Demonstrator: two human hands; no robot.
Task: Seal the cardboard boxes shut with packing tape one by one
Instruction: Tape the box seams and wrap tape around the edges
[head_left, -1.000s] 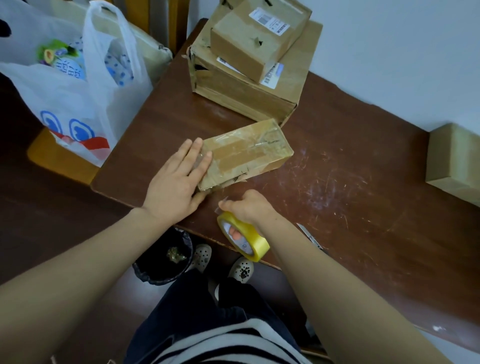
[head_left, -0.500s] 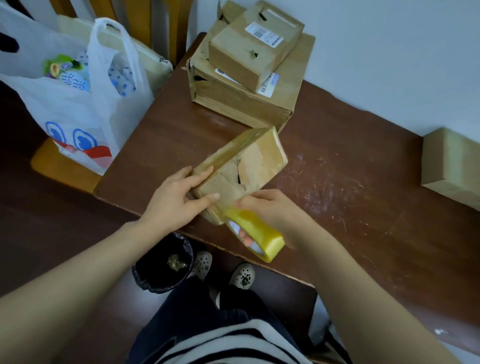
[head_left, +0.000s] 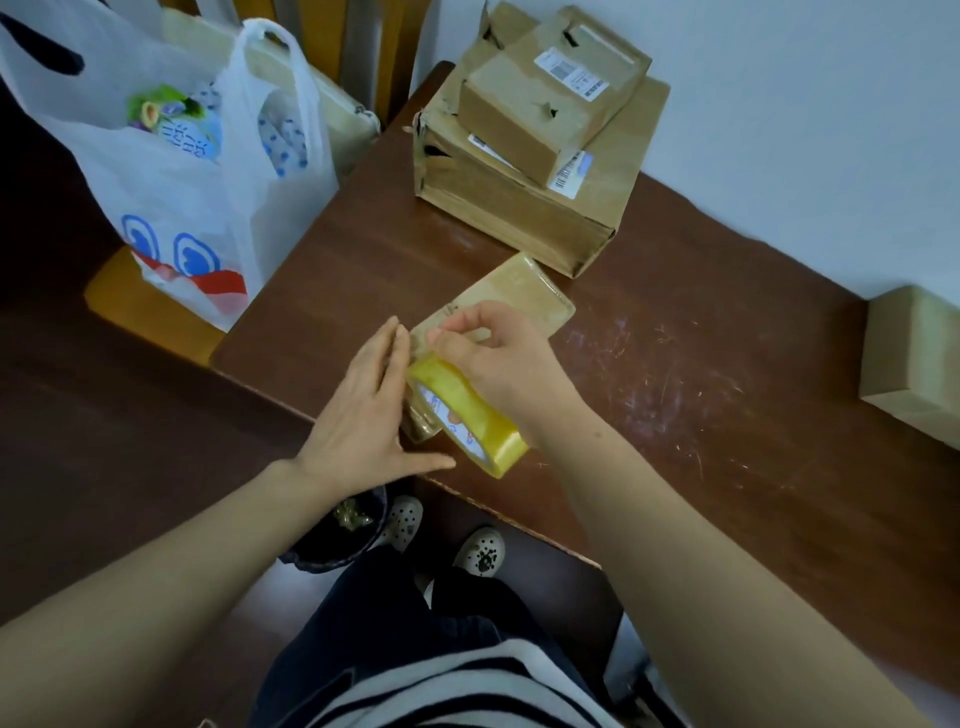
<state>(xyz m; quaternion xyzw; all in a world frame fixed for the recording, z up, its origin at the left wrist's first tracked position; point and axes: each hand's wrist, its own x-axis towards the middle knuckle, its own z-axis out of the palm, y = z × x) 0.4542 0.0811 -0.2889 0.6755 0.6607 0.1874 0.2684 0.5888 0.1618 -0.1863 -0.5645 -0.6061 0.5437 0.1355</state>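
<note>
left hand (head_left: 363, 410) flat against small box (head_left: 524, 291) on table (head_left: 701, 332), right hand (head_left: 498, 358) grips yellow tape roll (head_left: 467, 410) over it.

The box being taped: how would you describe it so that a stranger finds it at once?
On the brown table, look at the near edge, in front of the stack of two boxes. The box lies flat there, the left hand beside it. Only it looks glossy with tape, and the right hand holds a yellow roll over it.
</note>
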